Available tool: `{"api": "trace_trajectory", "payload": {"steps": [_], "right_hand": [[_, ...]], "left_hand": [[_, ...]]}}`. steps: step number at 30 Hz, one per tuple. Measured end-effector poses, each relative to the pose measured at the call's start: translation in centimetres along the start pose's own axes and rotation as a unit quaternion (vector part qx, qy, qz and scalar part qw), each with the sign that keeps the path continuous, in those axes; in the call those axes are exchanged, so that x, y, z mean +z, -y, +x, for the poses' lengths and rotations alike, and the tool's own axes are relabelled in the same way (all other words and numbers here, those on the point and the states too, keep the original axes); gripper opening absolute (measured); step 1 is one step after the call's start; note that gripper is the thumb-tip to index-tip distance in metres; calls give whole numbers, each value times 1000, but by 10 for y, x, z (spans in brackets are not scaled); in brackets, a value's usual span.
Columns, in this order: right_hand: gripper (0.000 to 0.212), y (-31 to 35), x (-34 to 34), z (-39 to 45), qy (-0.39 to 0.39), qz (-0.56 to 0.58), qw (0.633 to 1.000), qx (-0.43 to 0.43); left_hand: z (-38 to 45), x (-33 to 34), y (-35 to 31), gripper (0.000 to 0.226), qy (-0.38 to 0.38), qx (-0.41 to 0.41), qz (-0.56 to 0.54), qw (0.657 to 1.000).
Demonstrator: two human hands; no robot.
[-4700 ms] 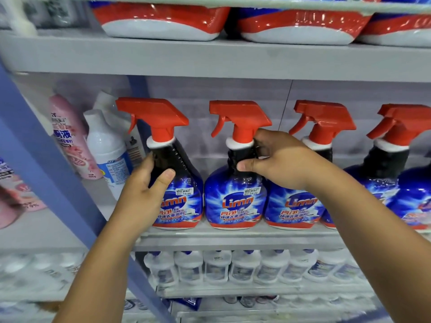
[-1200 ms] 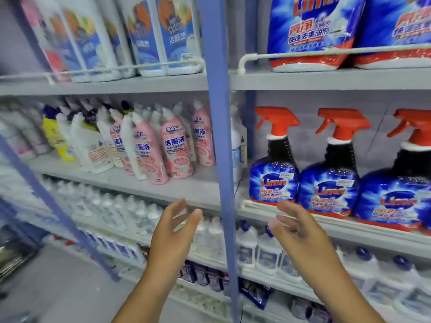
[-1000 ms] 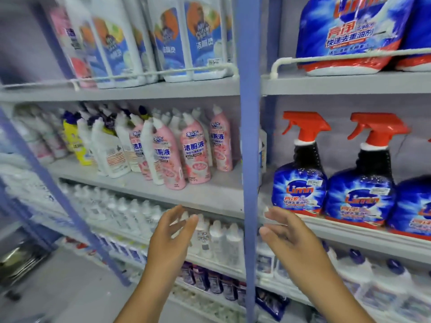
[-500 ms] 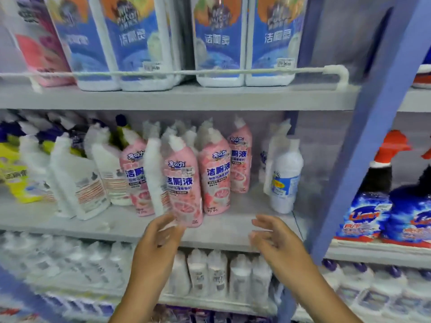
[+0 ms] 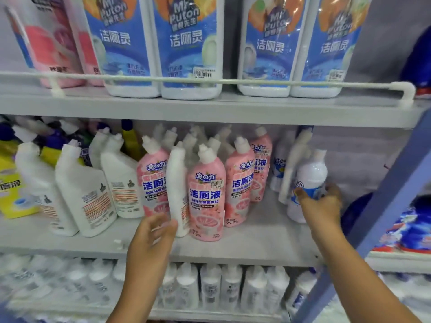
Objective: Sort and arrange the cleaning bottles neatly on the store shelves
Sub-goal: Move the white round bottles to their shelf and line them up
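Attention has swung from the spray bottles to this grey shelf (image 5: pixel 256 243): right hand (image 5: pixel 323 206) now clamps the round white plastic bottle (image 5: pixel 311 176) at its right end, left hand (image 5: pixel 151 238), fingers loose, reaches the pink angled-neck bottles (image 5: pixel 206 197), so straightening starts here.

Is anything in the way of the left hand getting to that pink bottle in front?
No. The left hand hovers just before the front pink bottle; nothing visible stands between them. A white bottle leans beside it.

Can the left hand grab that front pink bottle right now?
Probably yes. The left hand is open at the shelf edge, beside the front pink bottle, with nothing between them. Only a white bottle leans close alongside.
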State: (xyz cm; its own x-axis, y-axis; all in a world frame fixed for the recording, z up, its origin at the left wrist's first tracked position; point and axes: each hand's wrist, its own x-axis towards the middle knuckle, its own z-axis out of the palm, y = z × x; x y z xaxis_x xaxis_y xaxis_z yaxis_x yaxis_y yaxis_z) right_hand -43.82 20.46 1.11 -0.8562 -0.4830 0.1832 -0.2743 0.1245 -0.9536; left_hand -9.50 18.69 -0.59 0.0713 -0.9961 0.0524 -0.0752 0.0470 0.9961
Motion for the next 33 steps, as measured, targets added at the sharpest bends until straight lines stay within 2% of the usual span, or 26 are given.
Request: {"api": "trace_trajectory", "payload": {"steps": [2, 6, 9, 13, 16, 18, 20, 25, 27, 29, 31, 33], "right_hand": [[60, -1, 8, 12, 11, 12, 1000, -3], [35, 7, 15, 19, 26, 30, 999, -14], [37, 5, 13, 9, 72, 23, 997, -7], [55, 14, 3, -26, 203, 23, 979, -27], [56, 22, 1, -43, 281, 35, 958, -49], [56, 19, 3, -49, 320, 44, 945, -53], [57, 13, 4, -55, 350, 42, 934, -52], [56, 5, 0, -52, 415, 76, 905, -51], [54, 6, -1, -41, 372, 120, 920, -37], [51, 6, 1, -27, 251, 152, 956, -1], [51, -1, 12, -13, 131, 166, 977, 41], [60, -14, 28, 5, 48, 154, 987, 20]], "left_hand": [[-8, 9, 5, 17, 22, -19, 1, 1000], [-19, 29, 13, 8, 92, -44, 16, 995], [-28, 49, 11, 7, 145, -33, 22, 989], [-29, 87, 8, 21, 191, 3, 50, 980], [-28, 116, 3, 45, 214, 64, 67, 972], [-27, 134, -2, 60, 208, 115, 92, 967], [-24, 148, -3, 71, 184, 129, 92, 970], [-23, 166, 0, 75, 132, 143, 93, 976], [-25, 167, 3, 72, 125, 150, 95, 976], [-26, 168, 3, 76, 120, 155, 97, 976], [-27, 168, 6, 82, 116, 160, 96, 976], [-28, 164, 7, 85, 124, 154, 87, 976]]}}
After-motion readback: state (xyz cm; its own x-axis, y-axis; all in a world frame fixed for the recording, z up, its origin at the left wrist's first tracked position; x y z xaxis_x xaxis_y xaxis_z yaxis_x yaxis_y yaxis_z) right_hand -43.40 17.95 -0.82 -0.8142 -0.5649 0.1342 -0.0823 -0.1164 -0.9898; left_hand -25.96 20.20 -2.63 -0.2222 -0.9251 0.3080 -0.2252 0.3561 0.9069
